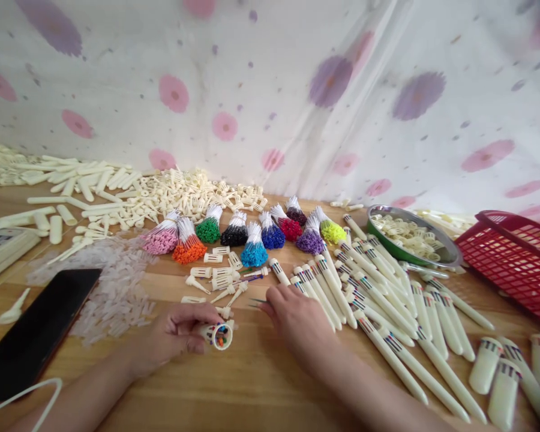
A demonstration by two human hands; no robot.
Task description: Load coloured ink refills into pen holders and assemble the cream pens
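My left hand (180,333) is closed around a cream multicolour pen body (222,337), its round open end turned towards me with several coloured pieces showing inside. Pinched in my right hand (299,318) are thin metal tweezers (257,301), their tips pointing left and apart from the pen body. Beyond the hands lie slotted cream pen parts (222,281) and cone-shaped tips. Bundles of refills stand in rows behind, among them a light blue bundle (254,246), an orange bundle (189,243) and a pink bundle (161,234).
Cream multicolour pens (387,294) are piled on the right. Behind them sit a metal bowl (452,255) of cream parts and a red plastic basket (513,258). On the left lie a black phone (38,330), clear plastic tubes (112,288) and a cream device (9,249).
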